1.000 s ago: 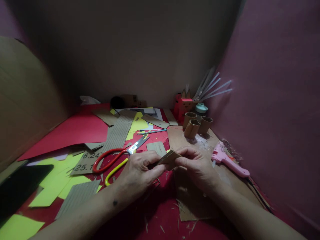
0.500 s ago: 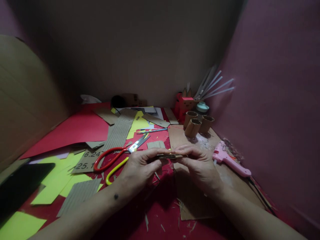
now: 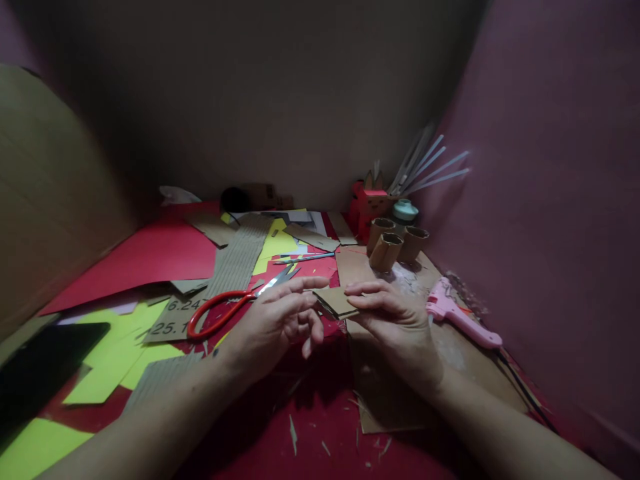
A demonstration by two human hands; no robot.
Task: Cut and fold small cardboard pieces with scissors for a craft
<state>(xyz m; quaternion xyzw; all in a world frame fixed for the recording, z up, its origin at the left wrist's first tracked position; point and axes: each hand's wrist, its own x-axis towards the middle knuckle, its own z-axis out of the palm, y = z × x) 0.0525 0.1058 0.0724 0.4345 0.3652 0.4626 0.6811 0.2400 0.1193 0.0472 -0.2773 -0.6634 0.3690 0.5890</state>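
Note:
A small piece of layered cardboard [image 3: 336, 301] is pinched between the thumb and fingers of my right hand [image 3: 395, 327], held above the red tabletop. My left hand [image 3: 285, 319] is open just left of it, fingers apart, with the index finger close to the cardboard's left edge; I cannot tell if it touches. Behind the left hand lie scissors [image 3: 220, 313] with a red handle loop and a mostly covered yellow one, blades pointing away. To the right of my right hand rests a pink glue gun [image 3: 463, 313] on a cardboard sheet [image 3: 385, 400].
Three cardboard tubes [image 3: 387, 252] stand at the back right, near a red box figure [image 3: 370, 207] and glue sticks [image 3: 440, 163]. Red paper [image 3: 150, 257], yellow paper [image 3: 107, 363] and corrugated strips [image 3: 240, 253] cover the left side. A dark flat object [image 3: 45, 367] lies far left.
My left hand has let go of the cardboard, opened and shifted slightly left. The right hand keeps hold, and the piece has tilted so its flat top face shows.

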